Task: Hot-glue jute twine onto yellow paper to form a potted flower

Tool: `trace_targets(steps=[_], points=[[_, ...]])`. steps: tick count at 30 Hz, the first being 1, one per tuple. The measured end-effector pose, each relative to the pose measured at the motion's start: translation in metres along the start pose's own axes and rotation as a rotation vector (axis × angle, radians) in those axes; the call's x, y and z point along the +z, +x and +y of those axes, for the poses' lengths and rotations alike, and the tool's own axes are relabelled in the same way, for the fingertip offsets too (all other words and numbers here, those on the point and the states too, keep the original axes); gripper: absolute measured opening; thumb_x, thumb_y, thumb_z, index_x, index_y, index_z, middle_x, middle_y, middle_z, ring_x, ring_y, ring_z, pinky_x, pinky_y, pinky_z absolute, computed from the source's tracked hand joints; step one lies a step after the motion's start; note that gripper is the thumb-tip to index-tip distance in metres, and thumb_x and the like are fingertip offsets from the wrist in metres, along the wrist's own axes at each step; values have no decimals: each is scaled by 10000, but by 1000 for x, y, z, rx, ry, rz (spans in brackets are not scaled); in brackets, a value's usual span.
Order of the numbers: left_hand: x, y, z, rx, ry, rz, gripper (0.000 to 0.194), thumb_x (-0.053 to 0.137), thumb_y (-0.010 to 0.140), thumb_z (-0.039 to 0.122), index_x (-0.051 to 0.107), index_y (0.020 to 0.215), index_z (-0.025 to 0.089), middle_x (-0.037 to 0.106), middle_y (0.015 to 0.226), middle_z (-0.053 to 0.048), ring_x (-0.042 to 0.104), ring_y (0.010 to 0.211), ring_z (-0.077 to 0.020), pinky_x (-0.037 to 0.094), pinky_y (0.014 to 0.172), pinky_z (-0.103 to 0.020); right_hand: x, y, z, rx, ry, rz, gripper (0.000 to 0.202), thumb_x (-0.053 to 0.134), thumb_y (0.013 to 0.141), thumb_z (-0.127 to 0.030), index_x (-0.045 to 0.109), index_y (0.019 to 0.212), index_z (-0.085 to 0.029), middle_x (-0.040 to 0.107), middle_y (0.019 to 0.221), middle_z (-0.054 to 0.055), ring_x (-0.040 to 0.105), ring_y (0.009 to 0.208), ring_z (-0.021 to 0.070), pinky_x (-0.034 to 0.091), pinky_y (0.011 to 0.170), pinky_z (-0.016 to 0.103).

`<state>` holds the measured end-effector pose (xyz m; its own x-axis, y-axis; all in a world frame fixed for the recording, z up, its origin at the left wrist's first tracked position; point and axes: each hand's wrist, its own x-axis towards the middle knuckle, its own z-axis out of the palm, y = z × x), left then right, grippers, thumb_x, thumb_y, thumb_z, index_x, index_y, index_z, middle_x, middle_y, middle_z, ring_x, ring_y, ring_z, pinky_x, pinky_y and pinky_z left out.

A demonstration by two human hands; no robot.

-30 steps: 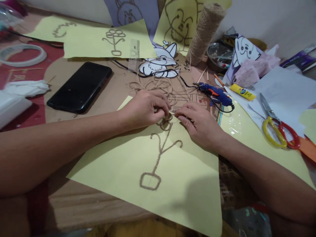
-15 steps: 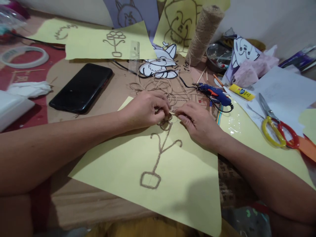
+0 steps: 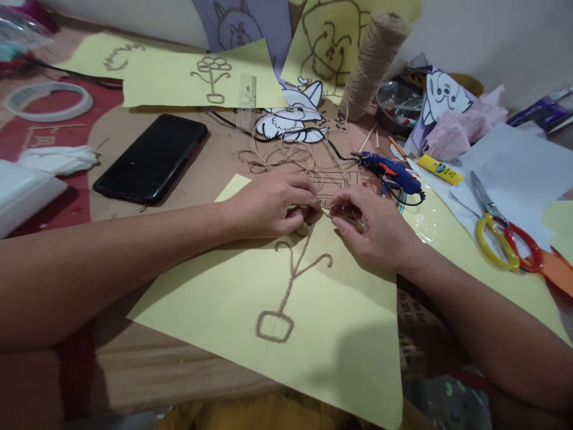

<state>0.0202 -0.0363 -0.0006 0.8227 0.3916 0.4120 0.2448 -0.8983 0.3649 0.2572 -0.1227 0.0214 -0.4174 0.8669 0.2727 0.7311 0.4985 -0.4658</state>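
A large yellow sheet (image 3: pixel 340 334) lies in front of me, bearing a twine outline of a plant in a pot (image 3: pixel 275 326). At the top of the stem my left hand (image 3: pixel 280 203) is closed, its fingers pinching thin twine and covering the upper part of the figure. Just to its right, my right hand (image 3: pixel 369 224) pinches the twine (image 3: pixel 326 212) between thumb and forefinger. Loose loops of twine (image 3: pixel 277 154) spread behind my left hand, and the twine spool (image 3: pixel 376 65) stands farther back.
A black phone (image 3: pixel 152 158) lies left, near a tape roll (image 3: pixel 49 101). A blue glue gun (image 3: pixel 391 170), glue tube (image 3: pixel 440 169) and scissors (image 3: pixel 496 224) lie right. Behind are a clear ruler (image 3: pixel 246 101), fox cut-outs (image 3: pixel 290 113) and a yellow sheet with a twine flower (image 3: pixel 156 83).
Both hands have shifted slightly right. My left hand now covers the small twine loops above the stem, and my right hand's fingers are more arched. The view has shifted a little.
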Motion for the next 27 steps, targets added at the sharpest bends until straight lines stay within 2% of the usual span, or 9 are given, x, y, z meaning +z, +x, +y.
trace_targets(steps=[4, 10, 16, 19, 21, 24, 27], points=[[1, 0, 0, -18, -4, -3, 383, 559, 854, 98, 842, 1087, 209, 782, 1132, -64, 699, 1023, -229, 552, 929, -353, 1, -1, -2, -18, -35, -11, 220, 624, 898, -66, 607, 1052, -222, 710, 973, 38, 639, 875, 194, 486, 773, 318], [1, -1, 0, -55, 0, -21, 397, 566, 854, 113, 846, 1108, 235, 776, 1146, -56, 697, 1031, -227, 548, 934, -348, 7, -3, 0, -101, -113, 5, 212, 579, 967, -58, 619, 1104, -214, 733, 999, 65, 647, 922, 231, 513, 816, 366], [0, 0, -1, -32, -19, -14, 360, 540, 855, 120, 832, 1053, 195, 770, 1119, -81, 687, 1031, -235, 543, 929, -350, 10, -4, -5, -253, -246, -13, 257, 495, 1017, -60, 627, 1214, -159, 757, 1088, 133, 638, 1038, 284, 526, 908, 427], [-2, 1, 1, -98, -43, -17, 341, 559, 831, 122, 796, 1066, 195, 771, 1069, -75, 692, 1024, -235, 545, 916, -336, 8, -5, -5, -201, -194, -37, 236, 508, 1026, -114, 621, 1220, -185, 754, 1135, 133, 636, 1050, 289, 520, 937, 455], [-3, 2, 4, -175, -61, -4, 324, 586, 803, 126, 766, 1062, 203, 771, 994, -59, 697, 955, -226, 545, 852, -321, 6, -5, -4, -138, -124, -27, 189, 535, 1027, -162, 619, 1189, -213, 751, 1125, 115, 642, 1025, 279, 517, 924, 454], [-4, 3, 5, -268, -99, 42, 314, 595, 766, 108, 741, 1024, 211, 772, 933, -34, 693, 845, -199, 532, 764, -298, 2, -4, 0, -49, -59, 53, 79, 572, 1031, -238, 621, 1093, -235, 738, 1044, 87, 654, 968, 258, 511, 874, 424], [-6, 5, 2, -313, -93, 62, 315, 574, 771, 90, 756, 1006, 195, 784, 925, -27, 696, 815, -180, 520, 740, -278, -1, -1, 5, 27, -41, 190, 42, 616, 1016, -284, 611, 1002, -245, 721, 984, 66, 654, 928, 246, 507, 832, 395]])
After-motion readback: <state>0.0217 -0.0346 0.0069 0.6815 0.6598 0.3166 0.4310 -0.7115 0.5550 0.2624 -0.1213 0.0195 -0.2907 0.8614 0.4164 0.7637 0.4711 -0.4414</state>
